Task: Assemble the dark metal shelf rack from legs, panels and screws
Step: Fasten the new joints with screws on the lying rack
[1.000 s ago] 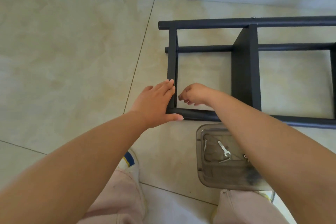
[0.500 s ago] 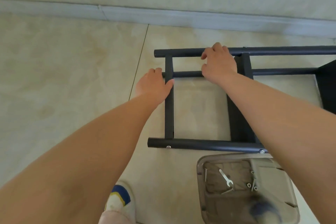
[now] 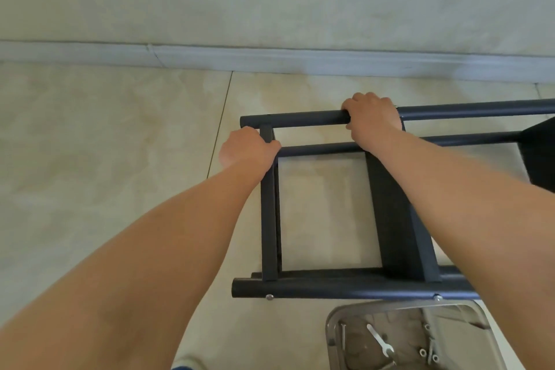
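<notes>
The dark metal shelf rack (image 3: 330,287) lies on its side on the tiled floor, with round legs running left to right and flat panels joining them. My left hand (image 3: 247,149) grips the end panel (image 3: 268,219) near its far top corner. My right hand (image 3: 372,117) is curled round the far upper leg (image 3: 300,119), just above the middle panel (image 3: 396,237). Two screw heads (image 3: 269,297) show under the near leg.
A clear plastic tray (image 3: 333,330) at the bottom right holds a small wrench (image 3: 380,341) and loose screws and nuts. A wall with a skirting board (image 3: 270,58) and two wall plates stands just behind the rack. My shoe tip (image 3: 187,365) shows at the bottom.
Both hands went from the rack's near corner to its far side. My right hand closed round the far leg and my left hand closed on the end panel. The view tilted up.
</notes>
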